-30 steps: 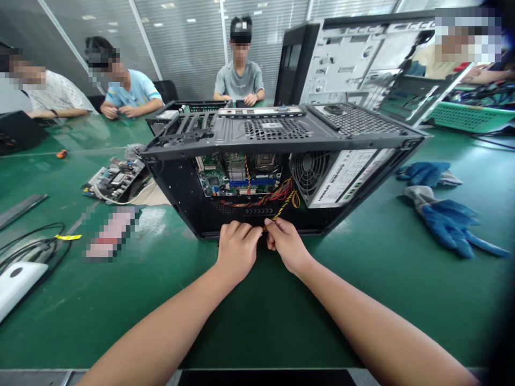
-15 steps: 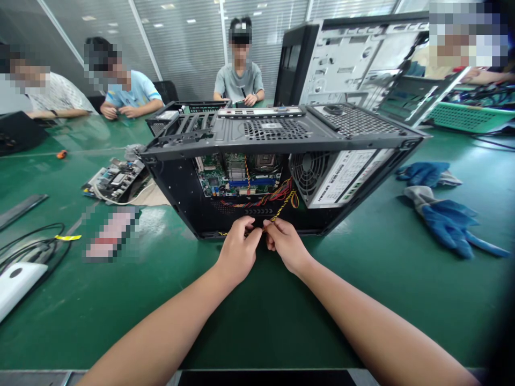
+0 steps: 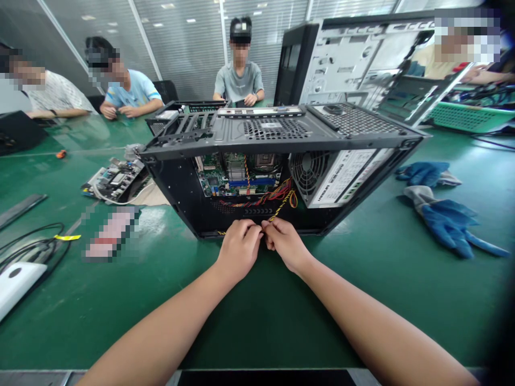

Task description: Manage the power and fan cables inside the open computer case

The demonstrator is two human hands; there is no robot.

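Note:
An open black computer case [image 3: 245, 145] stands on the green table in front of me. Inside are a motherboard [image 3: 213, 182], a power supply [image 3: 341, 177] with a fan grille, and a bundle of coloured wires [image 3: 277, 195]. A twisted yellow-and-black cable [image 3: 281, 208] runs from the bundle down to my right hand [image 3: 285, 241], whose fingers are pinched on it. My left hand [image 3: 241, 245] is closed right beside it at the case's lower edge, fingertips meeting the right hand's. The cable's stretch between the hands is mostly hidden by fingers.
Blue gloves [image 3: 446, 220] lie to the right, a green basket [image 3: 470, 118] behind them. At left are a loose circuit board [image 3: 116, 179], black cables [image 3: 36, 252] and a white device [image 3: 20, 284]. Another case [image 3: 341, 59] stands behind. Several people [image 3: 239, 80] sit around the table.
My left fingers have curled in more, with the thumb and fingertips now closer together beside the right hand. My right hand stays almost in place on the cable.

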